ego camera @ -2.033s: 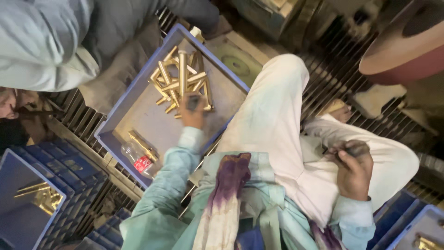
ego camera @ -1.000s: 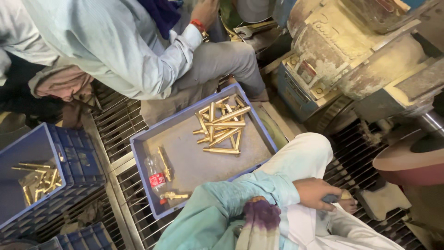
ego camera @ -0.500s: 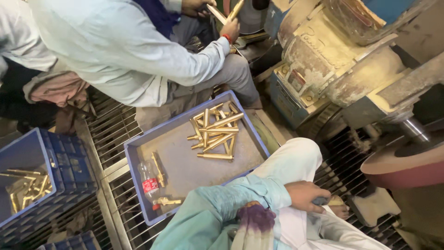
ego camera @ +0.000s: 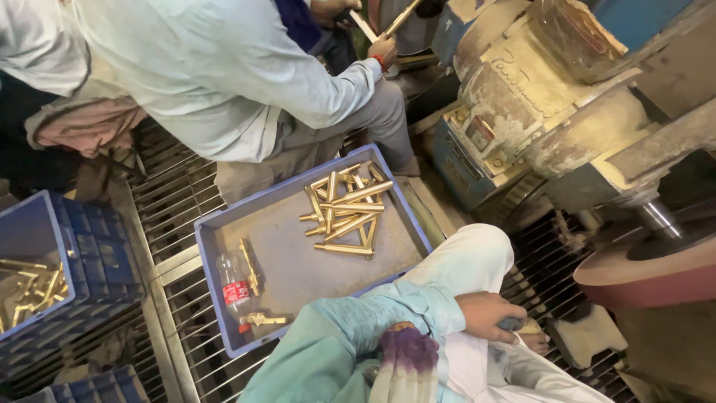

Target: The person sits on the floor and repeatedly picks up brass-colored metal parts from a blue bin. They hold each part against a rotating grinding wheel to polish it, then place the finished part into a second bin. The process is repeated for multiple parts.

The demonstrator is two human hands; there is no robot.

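Observation:
My left hand (ego camera: 486,313) rests on my white-trousered thigh (ego camera: 477,261), its fingers curled over a small grey object (ego camera: 512,324) beside a bare foot (ego camera: 534,340). The teal sleeve runs back to the lower left, over a purple-stained cloth (ego camera: 403,357). My right hand is out of view. To the left of my knee a blue tray (ego camera: 224,224) holds a pile of brass rods (ego camera: 344,213). A single brass piece (ego camera: 250,266), a brass fitting (ego camera: 261,319) and a plastic bottle with a red label (ego camera: 235,289) also lie in it.
A co-worker in a pale shirt (ego camera: 216,75) sits beyond the tray, holding brass rods (ego camera: 388,22) up near a machine. A grimy motor housing (ego camera: 537,97) and a reddish buffing wheel (ego camera: 656,272) stand at the right. A blue crate (ego camera: 82,254) of brass parts sits at the left on the metal grating (ego camera: 171,201).
My left hand has left the brass rods in the tray and come back to my thigh. The view has swung up, and the co-worker has raised brass rods towards the machine.

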